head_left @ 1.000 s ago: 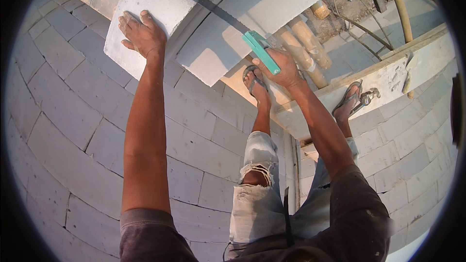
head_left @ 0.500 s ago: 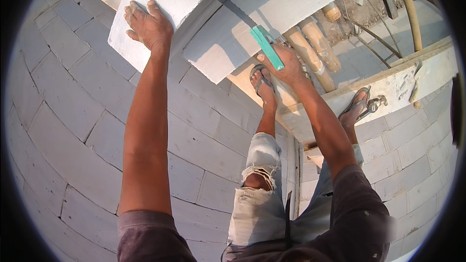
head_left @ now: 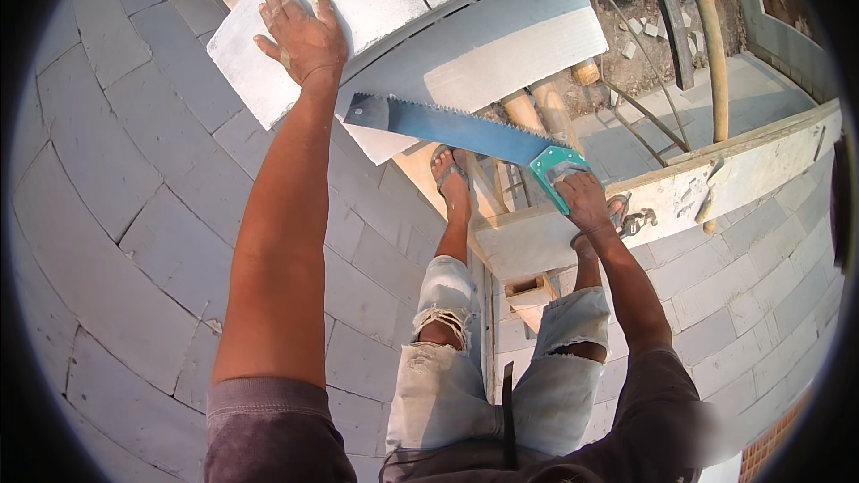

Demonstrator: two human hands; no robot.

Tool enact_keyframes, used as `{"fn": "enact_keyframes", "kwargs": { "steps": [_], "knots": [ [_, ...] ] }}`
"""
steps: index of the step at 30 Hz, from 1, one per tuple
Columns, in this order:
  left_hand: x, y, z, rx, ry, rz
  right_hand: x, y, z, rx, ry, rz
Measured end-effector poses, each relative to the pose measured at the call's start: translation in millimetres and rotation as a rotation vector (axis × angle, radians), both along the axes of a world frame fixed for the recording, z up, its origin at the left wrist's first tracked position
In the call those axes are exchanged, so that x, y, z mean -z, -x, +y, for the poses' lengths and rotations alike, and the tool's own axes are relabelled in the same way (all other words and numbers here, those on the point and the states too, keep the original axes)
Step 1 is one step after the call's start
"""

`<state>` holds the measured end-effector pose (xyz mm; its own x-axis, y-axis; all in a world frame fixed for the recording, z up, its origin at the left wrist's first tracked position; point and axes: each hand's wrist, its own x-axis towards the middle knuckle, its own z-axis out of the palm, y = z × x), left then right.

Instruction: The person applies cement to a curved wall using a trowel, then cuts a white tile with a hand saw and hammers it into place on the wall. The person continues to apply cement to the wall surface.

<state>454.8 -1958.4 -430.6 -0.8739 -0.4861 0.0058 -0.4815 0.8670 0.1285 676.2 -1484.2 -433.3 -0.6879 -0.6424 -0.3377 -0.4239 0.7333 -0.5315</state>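
Observation:
My left hand (head_left: 304, 36) lies flat, fingers spread, on top of a white lightweight block (head_left: 259, 67). A thin dark cut line crosses that block's upper face to the right of the hand. My right hand (head_left: 583, 199) is closed round the green handle of a handsaw (head_left: 465, 131). The blue blade points left, toothed edge up, its tip close to my left wrist. It passes in front of a second pale block (head_left: 510, 40) beneath the first and stands clear of the cut.
A pale block wall (head_left: 134, 170) fills the left side. My sandalled feet stand on planks; a long board (head_left: 752, 156) runs to the right with a metal fitting (head_left: 637, 222) on it. Bamboo poles (head_left: 707, 45) and a dark post (head_left: 667, 18) rise at the upper right above rubble.
The saw has come out of the cut between the block parts and swung flat, its blade now pointing left. My right hand moved right and nearer; my left hand stays on the block.

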Motion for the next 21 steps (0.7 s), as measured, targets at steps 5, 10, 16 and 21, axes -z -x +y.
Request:
{"fn": "enact_keyframes", "kwargs": {
  "steps": [5,10,16,21],
  "knots": [
    [-0.8,2.7,3.1,-0.005,-0.006,-0.02,56.1,109.7,-36.4,-0.252,-0.21,0.204],
    [1.2,1.7,3.8,-0.031,0.038,-0.043,37.1,159.0,-30.7,-0.208,-0.31,0.239],
    [-0.1,-0.7,4.2,-0.027,0.052,-0.027,8.9,340.4,-32.1,0.806,-0.052,0.554],
    [-12.6,-1.0,-8.0,-0.052,-0.099,0.197,30.1,405.8,-61.9,0.934,0.222,-0.034]
  ]
}}
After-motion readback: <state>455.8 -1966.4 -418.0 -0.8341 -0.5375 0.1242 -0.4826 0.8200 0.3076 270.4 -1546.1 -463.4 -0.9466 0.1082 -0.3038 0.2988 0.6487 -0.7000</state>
